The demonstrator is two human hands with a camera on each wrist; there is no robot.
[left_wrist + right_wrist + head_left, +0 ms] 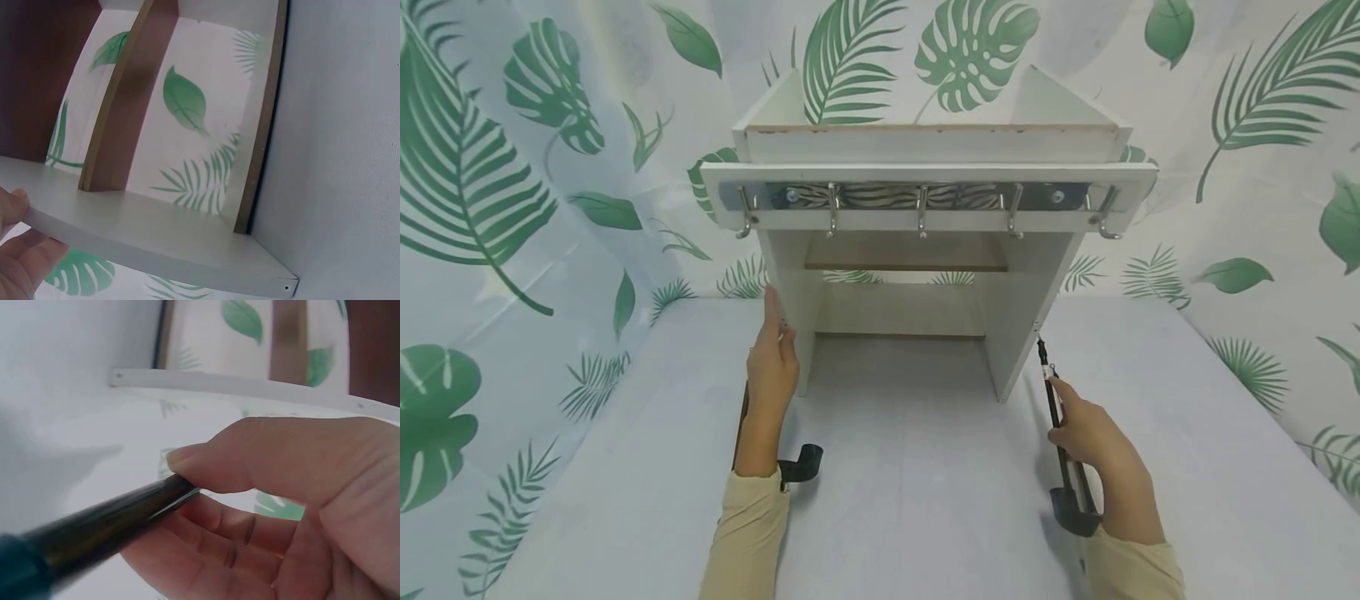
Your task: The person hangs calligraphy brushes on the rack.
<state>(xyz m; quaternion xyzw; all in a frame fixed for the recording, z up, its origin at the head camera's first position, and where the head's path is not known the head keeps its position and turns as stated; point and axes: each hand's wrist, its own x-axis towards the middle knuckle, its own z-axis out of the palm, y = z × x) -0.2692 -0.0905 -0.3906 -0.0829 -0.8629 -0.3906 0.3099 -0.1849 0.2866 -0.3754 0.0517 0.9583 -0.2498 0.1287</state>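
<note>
A white shelf unit (1022, 308) stands with a row of metal hooks (922, 212) along its upper front board. My left hand (769, 367) grips the front edge of its left side panel (150, 240), thumb on one face and fingers on the other. To the right of the unit, my right hand (1093, 437) holds a slim dark rod-shaped tool (1054, 408) between thumb and fingers. Its upper tip is close to the right side panel's front edge; contact is unclear. In the right wrist view the tool (112, 519) has a teal near end, while its far end is hidden behind the thumb.
The unit stands on a white-covered table (902, 483). Leaf-patterned curtains (512, 208) hang behind and at both sides. Brown-edged crossboards (902, 267) span the unit's inside. Black camera mounts (805, 462) sit on both wrists.
</note>
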